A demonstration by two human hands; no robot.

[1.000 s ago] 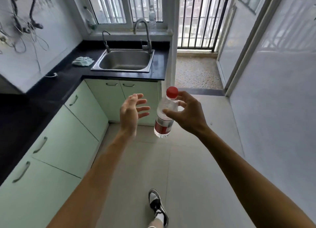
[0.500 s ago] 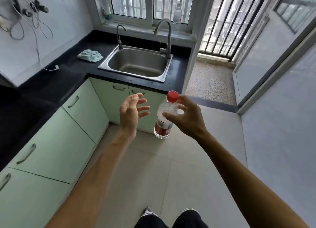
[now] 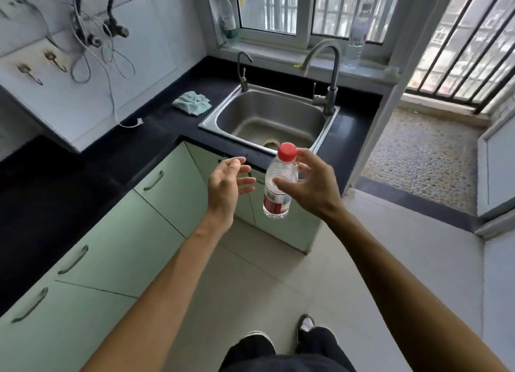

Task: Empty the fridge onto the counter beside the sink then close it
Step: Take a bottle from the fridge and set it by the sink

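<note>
- The right hand [image 3: 312, 185] holds a clear water bottle [image 3: 278, 185] upright by its upper part, thumb in front and fingers curled behind, just under the red cap [image 3: 287, 152].
- The bottle hangs in the air above the floor [image 3: 250, 274], in front of the green cabinet doors [image 3: 172, 176] and short of the front edge of the dark tabletop [image 3: 345, 137].
- It has a red and white label [image 3: 274, 200] round its lower half.
- The left hand [image 3: 227, 185] is empty, fingers spread loose, palm turned toward the bottle and close beside it without touching.
- The steel sink [image 3: 267, 118] sits in the tabletop beyond the hands, with a tall tap [image 3: 330, 73] at its back right corner and a smaller one [image 3: 243, 70] at the back left.
- A pale blue cloth [image 3: 191, 103] lies crumpled on the tabletop just left of the sink.
- Another bottle [image 3: 357, 37] stands on the windowsill [image 3: 278, 54] behind the tall tap.
- Loose wires [image 3: 92, 51] hang on the wall over the left run of tabletop.
</note>
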